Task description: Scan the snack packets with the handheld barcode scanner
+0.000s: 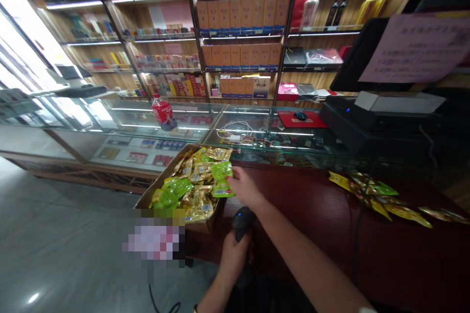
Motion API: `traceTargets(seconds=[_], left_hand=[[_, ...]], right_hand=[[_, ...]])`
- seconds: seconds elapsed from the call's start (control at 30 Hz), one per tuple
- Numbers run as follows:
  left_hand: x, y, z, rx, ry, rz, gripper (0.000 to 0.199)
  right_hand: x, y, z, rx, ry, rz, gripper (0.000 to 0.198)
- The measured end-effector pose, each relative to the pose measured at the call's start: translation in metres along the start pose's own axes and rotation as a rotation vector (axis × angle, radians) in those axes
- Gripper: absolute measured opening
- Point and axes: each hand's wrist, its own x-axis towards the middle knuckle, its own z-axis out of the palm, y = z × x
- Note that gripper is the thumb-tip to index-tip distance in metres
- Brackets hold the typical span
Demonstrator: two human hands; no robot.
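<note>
My left hand (234,254) is wrapped around the handle of a black barcode scanner (242,220), low in front of me at the counter's edge. With my right hand (244,187) I grip a green snack packet (222,187) by its right side. That packet is over the right side of an open cardboard box (215,222). Gold snack packets (203,198) and more green packets (176,188) fill the box. The scanner's head is just below my right hand, close to the box's right corner.
The dark red counter (293,205) carries a row of loose packets (382,195) at right. Behind are a glass display case (198,129), a red-labelled bottle (163,112), a white cable (235,132) and a computer mouse (300,115). A monitor (358,54) stands at right.
</note>
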Motion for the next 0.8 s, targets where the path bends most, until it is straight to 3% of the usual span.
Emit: traceTargets(seconds=[0.1, 0.17, 0.27, 0.43, 0.53, 0.63, 0.8], left_hand=[[0.003, -0.005, -0.005, 0.033, 0.003, 0.027, 0.042], [0.007, -0.008, -0.008, 0.048, -0.004, 0.047, 0.045], [0.011, -0.013, -0.009, 0.055, -0.031, 0.066, 0.049], [0.009, -0.013, -0.005, 0.080, -0.046, 0.054, 0.052], [0.006, -0.009, -0.004, 0.108, -0.030, 0.062, 0.053], [0.002, -0.003, -0.002, 0.119, -0.035, 0.063, 0.052], [-0.003, 0.006, 0.001, 0.140, -0.039, 0.049, 0.049]], right_hand=[[0.016, -0.014, 0.026, -0.136, -0.039, -0.065, 0.028], [0.019, -0.015, 0.008, -0.391, 0.040, -0.124, 0.027], [0.014, -0.009, -0.071, -0.748, 0.303, -0.076, 0.031], [-0.001, 0.000, -0.241, -1.009, 0.690, 0.262, 0.056], [-0.012, 0.010, -0.290, -1.119, 0.713, 0.379, 0.058], [-0.029, 0.027, -0.283, -1.223, 0.594, 0.325, 0.053], [-0.066, 0.051, -0.216, -1.288, 0.347, 0.113, 0.034]])
